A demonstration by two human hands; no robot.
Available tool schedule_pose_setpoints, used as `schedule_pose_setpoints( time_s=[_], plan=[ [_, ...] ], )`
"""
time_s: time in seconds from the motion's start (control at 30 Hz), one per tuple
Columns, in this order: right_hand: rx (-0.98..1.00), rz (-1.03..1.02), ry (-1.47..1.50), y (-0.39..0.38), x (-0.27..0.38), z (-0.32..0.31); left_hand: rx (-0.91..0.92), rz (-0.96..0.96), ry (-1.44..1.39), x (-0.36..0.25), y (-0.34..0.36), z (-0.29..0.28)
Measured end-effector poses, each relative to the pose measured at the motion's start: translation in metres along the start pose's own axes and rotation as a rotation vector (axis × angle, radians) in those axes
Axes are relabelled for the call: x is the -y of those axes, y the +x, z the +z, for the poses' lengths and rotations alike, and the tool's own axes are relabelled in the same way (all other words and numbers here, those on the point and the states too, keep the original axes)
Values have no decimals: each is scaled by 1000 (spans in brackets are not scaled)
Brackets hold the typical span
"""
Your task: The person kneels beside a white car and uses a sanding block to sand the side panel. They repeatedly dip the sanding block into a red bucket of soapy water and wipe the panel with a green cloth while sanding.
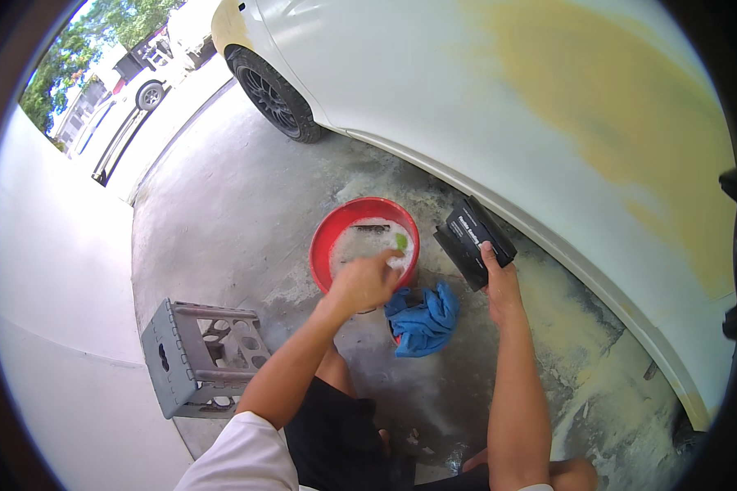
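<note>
A red basin (322, 237) of foamy water stands on the floor in front of me. My left hand (364, 282) reaches over its near rim, slightly blurred, fingers apart and nothing visible in them. Close to those fingertips, a small green piece (401, 241) lies in the foam. A dark strip (372, 227) shows near the basin's far side. On the right, my right hand (499, 282) grips a black sanding block (469, 237) with white print, thumb on its face, held up between the basin and the car. A crumpled blue cloth (427, 321) sits just below the basin, over something reddish mostly hidden.
A white car (401, 74) with yellowish patches on its panel runs along the right, its front wheel (274, 98) beyond the basin. At left, a grey folding step stool (190, 356) stands by a white wall (65, 286). Outside, another vehicle (150, 96) is parked.
</note>
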State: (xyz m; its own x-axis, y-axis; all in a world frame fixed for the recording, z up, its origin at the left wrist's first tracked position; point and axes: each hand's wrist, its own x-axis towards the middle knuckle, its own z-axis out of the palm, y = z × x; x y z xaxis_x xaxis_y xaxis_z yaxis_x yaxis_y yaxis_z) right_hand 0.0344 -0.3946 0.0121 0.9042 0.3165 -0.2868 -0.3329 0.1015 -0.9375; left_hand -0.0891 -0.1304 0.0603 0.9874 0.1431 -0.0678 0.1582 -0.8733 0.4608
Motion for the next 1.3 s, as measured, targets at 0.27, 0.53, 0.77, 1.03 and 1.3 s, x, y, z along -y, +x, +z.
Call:
schedule_pose_setpoints(
  time_s=[0.27, 0.53, 0.77, 1.03, 1.3],
  plan=[
    [-96, -3, -117, -17, -13, 0, 807, -267, 325, 107, 72, 29],
    [-288, 89, -237, -27, -16, -13, -149, -397, 216, 151, 46, -17],
    [-251, -76, -115, -27, -10, -13, -206, -444, 96, 155, 39, -56],
    [-177, -69, -72, -24, -3, 5, -371, -64, 243, 108, 39, 9],
    [-213, -50, -14, -31, -2, 11, 559, -118, 495, 125, 95, 127]
  ],
)
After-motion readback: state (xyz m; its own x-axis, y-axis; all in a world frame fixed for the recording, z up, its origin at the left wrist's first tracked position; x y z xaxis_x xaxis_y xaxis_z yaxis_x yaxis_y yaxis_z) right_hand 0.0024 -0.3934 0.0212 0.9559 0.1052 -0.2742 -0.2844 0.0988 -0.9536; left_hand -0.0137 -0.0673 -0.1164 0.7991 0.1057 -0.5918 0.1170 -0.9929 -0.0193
